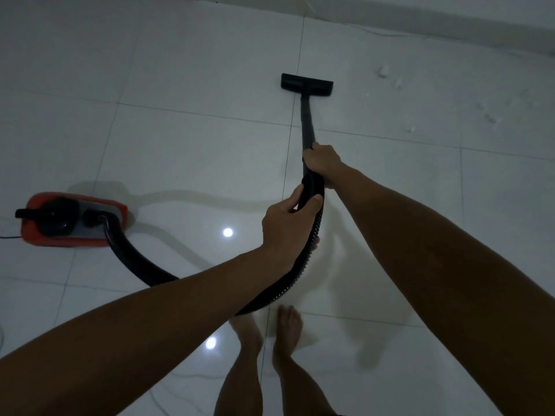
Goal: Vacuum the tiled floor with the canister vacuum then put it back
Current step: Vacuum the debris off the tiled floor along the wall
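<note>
While my right hand [321, 165] is clamped on the black wand [307, 121] and my left hand [285, 226] on the ribbed hose [312, 235], I should steer the floor nozzle [306, 81], flat on the tiled floor [180, 85], rightward toward the white crumbs [390, 79], minding the red canister [72, 219] at my left.

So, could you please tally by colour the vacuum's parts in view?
Black: 3, the floor head, the wand and the hose.
Red: 1, the canister.
Total: 4.
The right hand grips the wand's end, the left hand the hose.
</note>
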